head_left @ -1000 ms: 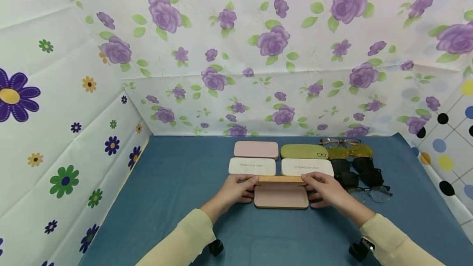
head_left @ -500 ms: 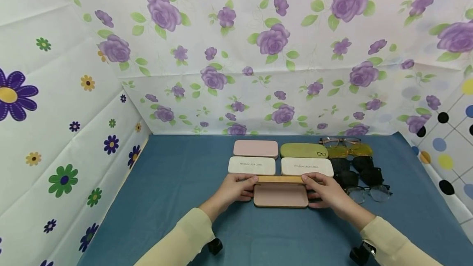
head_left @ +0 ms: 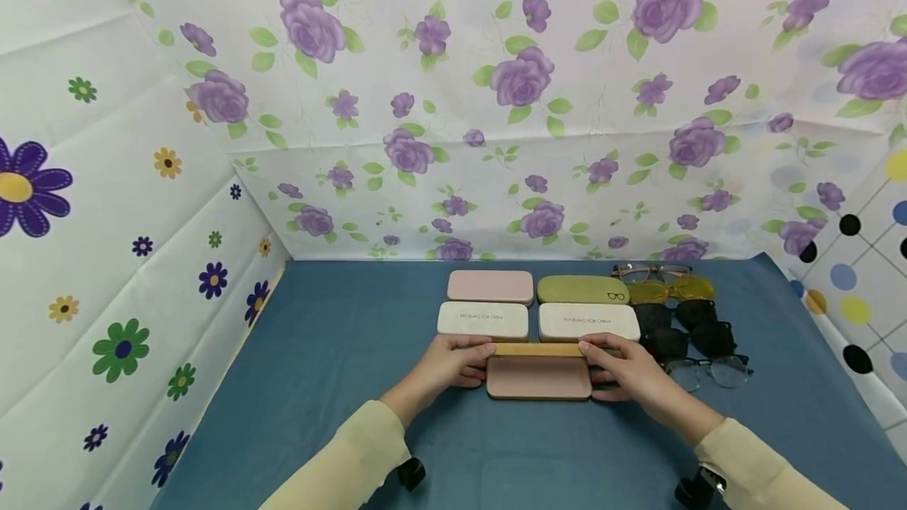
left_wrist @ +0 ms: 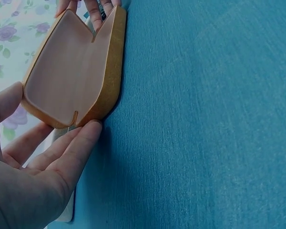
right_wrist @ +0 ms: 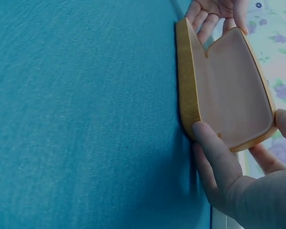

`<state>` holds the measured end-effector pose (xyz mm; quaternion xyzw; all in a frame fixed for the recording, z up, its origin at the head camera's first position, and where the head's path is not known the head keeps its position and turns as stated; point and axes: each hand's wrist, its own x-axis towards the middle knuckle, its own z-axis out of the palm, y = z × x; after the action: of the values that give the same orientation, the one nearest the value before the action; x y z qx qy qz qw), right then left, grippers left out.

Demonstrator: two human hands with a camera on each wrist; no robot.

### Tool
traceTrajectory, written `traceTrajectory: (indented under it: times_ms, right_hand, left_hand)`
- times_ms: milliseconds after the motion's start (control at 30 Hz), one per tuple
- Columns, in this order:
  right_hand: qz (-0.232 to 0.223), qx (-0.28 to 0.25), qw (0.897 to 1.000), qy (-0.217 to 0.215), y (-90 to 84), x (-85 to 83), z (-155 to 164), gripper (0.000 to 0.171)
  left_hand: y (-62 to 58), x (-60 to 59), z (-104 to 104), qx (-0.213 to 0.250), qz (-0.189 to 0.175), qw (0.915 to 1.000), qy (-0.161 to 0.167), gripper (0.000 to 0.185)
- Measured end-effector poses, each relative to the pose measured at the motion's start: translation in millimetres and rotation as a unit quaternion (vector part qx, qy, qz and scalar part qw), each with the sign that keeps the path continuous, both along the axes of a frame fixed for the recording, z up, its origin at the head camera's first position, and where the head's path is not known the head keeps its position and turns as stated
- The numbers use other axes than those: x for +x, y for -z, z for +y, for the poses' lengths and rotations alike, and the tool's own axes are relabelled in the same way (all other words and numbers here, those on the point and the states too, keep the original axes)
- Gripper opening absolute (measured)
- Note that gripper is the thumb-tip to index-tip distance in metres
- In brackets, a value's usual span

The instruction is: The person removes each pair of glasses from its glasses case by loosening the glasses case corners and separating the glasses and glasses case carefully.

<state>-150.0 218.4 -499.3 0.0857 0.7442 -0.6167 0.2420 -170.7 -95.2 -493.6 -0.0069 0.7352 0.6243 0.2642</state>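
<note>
An open glasses case [head_left: 538,378] with a yellow outside and a pale pink lining lies on the blue cloth, its lid [head_left: 538,349] raised. No glasses show inside it. My left hand [head_left: 449,360] holds its left end, thumb on the lid's edge and fingertips against the end of the base, as the left wrist view shows. At the opposite end my right hand [head_left: 623,368] grips in the same way, its thumb on the lid rim and fingers low by the hinge and base [right_wrist: 188,81]. The lid's outer face is hidden from the head view.
Behind the case stand two white cases [head_left: 482,319], a pink case [head_left: 490,286] and a green case [head_left: 583,290]. To the right lie yellow-lensed glasses [head_left: 671,290], dark sunglasses [head_left: 666,343] and clear glasses [head_left: 708,372]. Flowered sheets [head_left: 425,203] wall the table.
The raised lid has tipped slightly forward, toward the person, between my two hands. Both hands keep their hold, and the case's base stays in place.
</note>
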Motion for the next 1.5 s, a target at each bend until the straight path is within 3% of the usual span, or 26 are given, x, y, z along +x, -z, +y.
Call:
traceTrajectory:
  times_ms: [400,767,1033,1200,1500]
  right_hand:
    - [-0.007,-0.026,1.000,-0.001,5.3,4.2,3.4,0.062]
    - [0.001,-0.037,0.999,-0.010,10.3,10.4,7.7,0.062]
    - [0.051,0.014,0.998,-0.043,17.0,16.2,9.5,0.059]
    - [0.093,0.044,0.993,-0.052,21.1,17.7,9.3,0.056]
    - [0.109,0.050,0.992,-0.046,16.7,16.9,11.7,0.054]
  left_hand:
    - [3.7,0.1,-3.3,0.016,-0.005,0.9996,0.024,0.057]
    - [4.1,3.0,-6.9,0.015,0.006,0.9989,0.043,0.048]
    - [11.2,4.9,-7.9,0.017,0.030,0.9975,0.062,0.047]
    - [13.5,5.7,-6.0,0.030,0.045,0.9970,0.055,0.048]
    - [13.7,4.8,-0.8,0.008,0.080,0.9951,0.057,0.045]
